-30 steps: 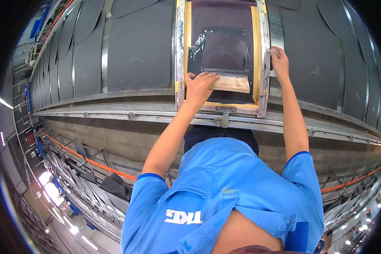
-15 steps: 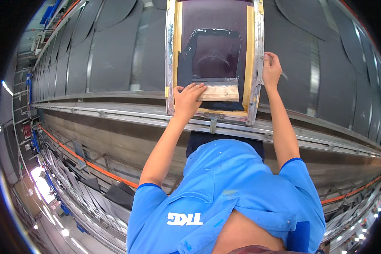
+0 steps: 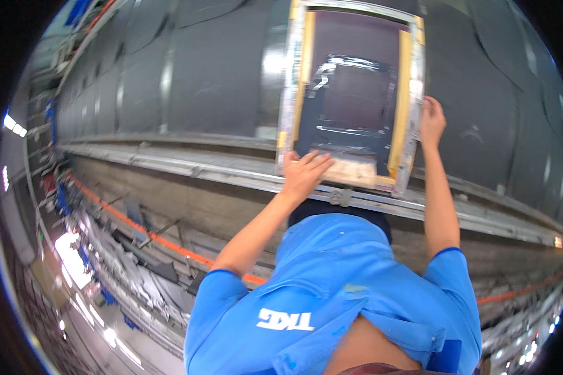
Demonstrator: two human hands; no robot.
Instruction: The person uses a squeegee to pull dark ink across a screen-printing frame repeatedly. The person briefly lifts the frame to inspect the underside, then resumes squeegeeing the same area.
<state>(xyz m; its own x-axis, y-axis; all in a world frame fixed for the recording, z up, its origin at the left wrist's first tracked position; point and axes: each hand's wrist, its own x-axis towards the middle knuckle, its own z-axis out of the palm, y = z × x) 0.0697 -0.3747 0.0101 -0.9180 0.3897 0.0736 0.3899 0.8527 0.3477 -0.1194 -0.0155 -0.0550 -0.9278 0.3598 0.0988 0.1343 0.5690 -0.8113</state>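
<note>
We press screen frame [image 3: 350,94], upper centre of picture: left hand [image 3: 305,174] flat on wooden squeegee [image 3: 350,170] at lower edge, right hand [image 3: 431,119] gripping right rail. Print stroke seems underway; next likely needs even pull.

Two hands, one printing frame.
One screen frame [image 3: 350,100] at twelve o'clock; left hand [image 3: 304,174] at its lower edge, right hand [image 3: 431,120] at its right side.
</note>
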